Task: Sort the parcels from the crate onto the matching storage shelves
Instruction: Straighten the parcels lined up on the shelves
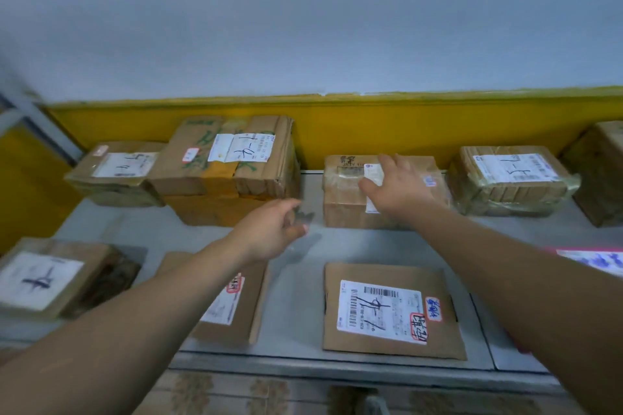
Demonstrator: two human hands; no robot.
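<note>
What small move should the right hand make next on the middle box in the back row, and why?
Probably lift the right hand off the middle box: the box seems to rest flat on the shelf, the hand lies open on its top, and the left hand holds nothing.

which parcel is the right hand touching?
The middle back-row box, between the tall taped box and the film-wrapped box: the right hand rests open on its top label. The left hand holds nothing.

Right hand [401, 192] spread over middle parcel [344, 212]; left hand [269, 232] loose.
</note>
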